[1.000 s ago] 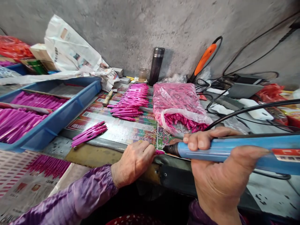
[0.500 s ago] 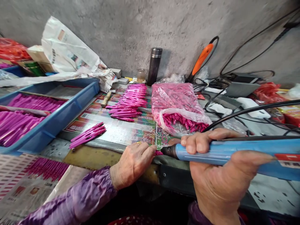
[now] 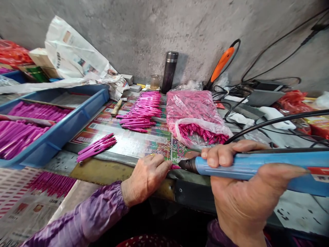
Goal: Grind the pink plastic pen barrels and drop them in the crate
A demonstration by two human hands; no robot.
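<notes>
My left hand is closed around a slim magenta piece, most of it hidden by the fingers; only its pointed end shows. My right hand wraps round a blue corded electric screwdriver, held almost level. Its black nose points left, at the tip of the magenta piece; whether they touch I cannot tell. Tiny silvery bits lie scattered just beyond my hands. A small bunch of magenta pieces rests to the left, and a larger pile lies further back.
At left stands a blue tray filled with magenta pieces. A clear bag of smaller pink parts lies behind the screwdriver. Against the wall are a dark flask, an orange-handled tool and tangled cables. A wooden-handled tool lies beside the pile.
The screwdriver and my right hand have shifted slightly right and its nose slightly up. Slightly more of the magenta tip shows. My left hand stays nearly in place, still gripping.
</notes>
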